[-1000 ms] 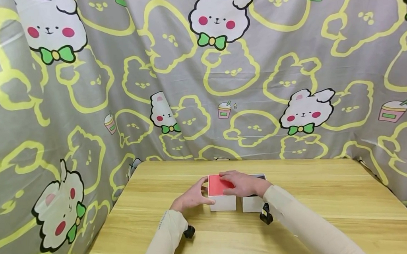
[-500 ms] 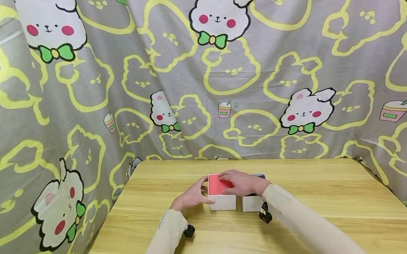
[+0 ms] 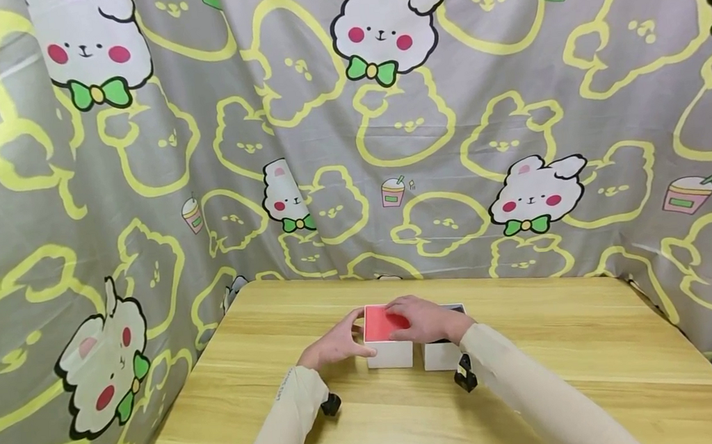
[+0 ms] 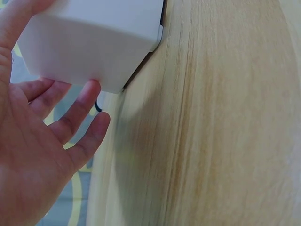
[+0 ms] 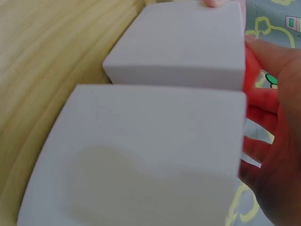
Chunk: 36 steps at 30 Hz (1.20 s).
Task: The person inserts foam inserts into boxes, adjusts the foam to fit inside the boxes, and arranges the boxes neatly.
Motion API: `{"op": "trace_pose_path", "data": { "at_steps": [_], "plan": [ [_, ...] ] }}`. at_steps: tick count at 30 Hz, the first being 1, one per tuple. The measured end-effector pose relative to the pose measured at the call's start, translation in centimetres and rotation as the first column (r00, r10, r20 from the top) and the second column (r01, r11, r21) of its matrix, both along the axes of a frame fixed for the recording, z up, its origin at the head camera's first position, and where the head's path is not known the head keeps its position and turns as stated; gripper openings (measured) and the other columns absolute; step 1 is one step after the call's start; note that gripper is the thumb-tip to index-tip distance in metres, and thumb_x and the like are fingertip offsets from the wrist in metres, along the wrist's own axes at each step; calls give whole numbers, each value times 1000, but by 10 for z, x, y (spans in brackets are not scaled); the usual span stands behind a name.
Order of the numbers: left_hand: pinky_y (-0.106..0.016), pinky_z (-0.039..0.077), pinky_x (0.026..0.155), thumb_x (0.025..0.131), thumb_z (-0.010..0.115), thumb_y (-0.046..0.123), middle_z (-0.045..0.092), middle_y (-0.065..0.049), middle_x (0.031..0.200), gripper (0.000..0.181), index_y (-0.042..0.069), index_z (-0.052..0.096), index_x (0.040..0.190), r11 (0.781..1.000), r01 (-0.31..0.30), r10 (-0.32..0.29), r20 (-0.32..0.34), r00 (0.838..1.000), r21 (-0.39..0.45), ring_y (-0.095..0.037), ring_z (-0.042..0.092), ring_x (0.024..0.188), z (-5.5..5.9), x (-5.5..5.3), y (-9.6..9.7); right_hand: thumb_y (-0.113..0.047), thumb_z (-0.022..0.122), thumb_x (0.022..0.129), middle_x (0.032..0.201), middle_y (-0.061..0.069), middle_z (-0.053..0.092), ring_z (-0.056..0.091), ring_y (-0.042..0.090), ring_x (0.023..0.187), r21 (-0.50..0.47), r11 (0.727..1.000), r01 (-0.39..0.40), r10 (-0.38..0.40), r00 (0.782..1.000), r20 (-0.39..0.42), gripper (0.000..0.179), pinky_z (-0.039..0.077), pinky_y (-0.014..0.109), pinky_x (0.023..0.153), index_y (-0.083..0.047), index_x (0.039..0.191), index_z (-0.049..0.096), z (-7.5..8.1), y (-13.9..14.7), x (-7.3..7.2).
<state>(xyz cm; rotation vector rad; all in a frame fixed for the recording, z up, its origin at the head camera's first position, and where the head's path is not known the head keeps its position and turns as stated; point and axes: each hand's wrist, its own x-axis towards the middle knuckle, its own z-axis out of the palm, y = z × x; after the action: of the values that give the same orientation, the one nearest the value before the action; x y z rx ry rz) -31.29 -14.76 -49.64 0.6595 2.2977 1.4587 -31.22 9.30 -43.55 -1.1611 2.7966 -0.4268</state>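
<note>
A white box (image 3: 389, 355) with a red top surface (image 3: 379, 325) stands on the table. My left hand (image 3: 338, 342) holds its left side, the thumb on the front face and the fingers towards the back. In the left wrist view, the fingers (image 4: 87, 96) are spread at the box's edge. My right hand (image 3: 425, 320) reaches over from the right, its thumb and fingers spread and resting on the red surface. Part of the red (image 5: 251, 70) shows past the rim in the right wrist view. A second white box (image 3: 440, 356), dark on top, stands under my right wrist.
Both boxes stand on a wooden table (image 3: 562, 373), a narrow gap between them. A grey patterned curtain (image 3: 436, 125) hangs behind and to the left. Black wrist mounts (image 3: 465, 374) sit below each wrist.
</note>
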Motion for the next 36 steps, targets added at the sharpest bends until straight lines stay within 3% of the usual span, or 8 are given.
{"op": "trace_pose_path", "data": {
  "at_steps": [11,36],
  "plan": [
    [-35,47,86,77,80,17,39,-9,139,90,14,24,147,1000,0,0,5,1000,15,-23,50,115,-4,-1,-1,-39,65,88,129,7,53,45,26,122,-4,1000,12,-12,1000,9,51,38,40,99,-5,126,58,0,12,-2],
    [-35,46,86,77,80,18,36,-8,142,92,12,22,148,1000,-1,1,-7,1000,-1,-22,49,115,-1,1,0,-33,69,86,125,9,55,49,28,115,-15,1000,8,-8,1000,-3,49,41,41,96,-3,124,59,0,8,-1]
  ]
}}
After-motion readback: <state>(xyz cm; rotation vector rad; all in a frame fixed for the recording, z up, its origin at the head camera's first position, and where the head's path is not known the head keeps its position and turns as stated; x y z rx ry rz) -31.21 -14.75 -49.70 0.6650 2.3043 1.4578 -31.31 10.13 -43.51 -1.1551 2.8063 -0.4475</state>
